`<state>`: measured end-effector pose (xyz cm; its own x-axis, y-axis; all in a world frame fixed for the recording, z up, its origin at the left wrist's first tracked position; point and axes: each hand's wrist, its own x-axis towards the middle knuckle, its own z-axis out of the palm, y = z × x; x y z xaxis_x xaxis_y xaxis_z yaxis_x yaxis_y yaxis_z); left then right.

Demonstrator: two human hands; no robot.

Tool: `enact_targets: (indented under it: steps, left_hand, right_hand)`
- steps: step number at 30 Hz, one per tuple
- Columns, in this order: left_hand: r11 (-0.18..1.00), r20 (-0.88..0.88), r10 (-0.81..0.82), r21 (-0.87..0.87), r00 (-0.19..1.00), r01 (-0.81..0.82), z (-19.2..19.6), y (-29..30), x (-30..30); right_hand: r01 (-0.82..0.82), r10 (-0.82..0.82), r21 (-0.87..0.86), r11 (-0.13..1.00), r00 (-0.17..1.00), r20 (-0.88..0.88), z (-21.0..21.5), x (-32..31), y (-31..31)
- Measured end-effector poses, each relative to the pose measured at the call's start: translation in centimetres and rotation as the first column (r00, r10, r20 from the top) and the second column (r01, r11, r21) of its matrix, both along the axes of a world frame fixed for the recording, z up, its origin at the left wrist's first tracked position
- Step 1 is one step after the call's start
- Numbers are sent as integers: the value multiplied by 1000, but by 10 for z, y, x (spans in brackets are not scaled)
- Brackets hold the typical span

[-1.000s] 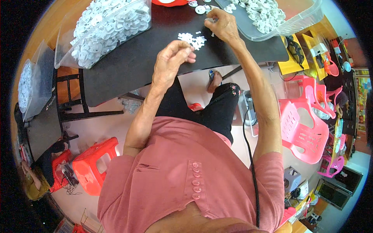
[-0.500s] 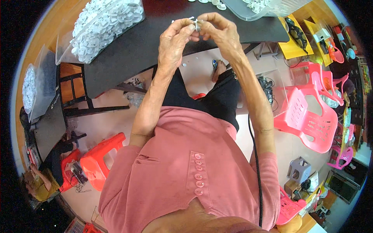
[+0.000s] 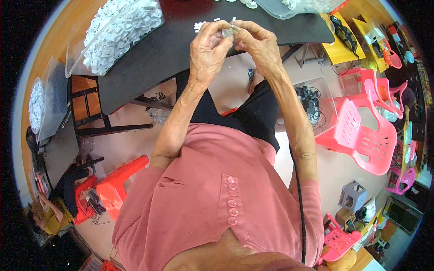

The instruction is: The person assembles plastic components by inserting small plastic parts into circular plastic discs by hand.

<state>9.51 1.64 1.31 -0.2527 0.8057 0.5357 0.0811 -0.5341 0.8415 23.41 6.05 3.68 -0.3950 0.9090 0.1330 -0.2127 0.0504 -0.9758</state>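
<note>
Both my hands meet over the near edge of the dark table (image 3: 135, 67). Between thumb and fingers, my left hand (image 3: 209, 56) grips a small white plastic part (image 3: 227, 32). My right hand (image 3: 258, 47) pinches at the same part from the other side, its fingertips touching it. The fingers hide much of the part, so its full shape does not show. Just beyond my left hand, several small white pieces (image 3: 198, 26) lie on the tabletop. A clear bin (image 3: 70, 58) heaped with white plastic parts (image 3: 115, 34) stands to the left.
Another clear tub (image 3: 282, 13) with white parts is at the far right of the table. A red stool (image 3: 115, 187) stands at lower left, pink plastic chairs (image 3: 368, 140) at right. A black cable (image 3: 298, 198) runs down beside my right arm. Someone's arm (image 3: 50, 207) shows at far left.
My left hand has turned and closed in nearer to the right hand, and the white part is now tilted between them. The view has shifted slightly.
</note>
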Motion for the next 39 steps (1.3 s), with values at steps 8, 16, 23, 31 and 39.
enact_targets:
  steps: [8, 16, 23, 31, 39]
  left_hand:
    - [946, 348, -193, -184, 917, 269, 4, 2, -9]
    - [857, 605, -355, -94, 713, 506, 2, 8, -14]
    - [869, 599, -309, -138, 739, 476, 3, 7, -18]
    - [889, 596, -260, -159, 760, 429, -5, 11, -26]
    - [883, 633, -272, -136, 725, 450, -11, 9, -32]
  right_hand:
    - [89, -99, -88, 992, 988, -119, -11, 4, 9]
    - [77, -93, -121, 990, 987, -133, -18, -3, 16]
    - [56, -58, 48, 997, 997, 48, -11, -3, 16]
    - [2, -421, 709, 706, 806, 417, -14, -5, 68]
    - [-332, -497, 825, 458, 673, 547, -20, 7, 81]
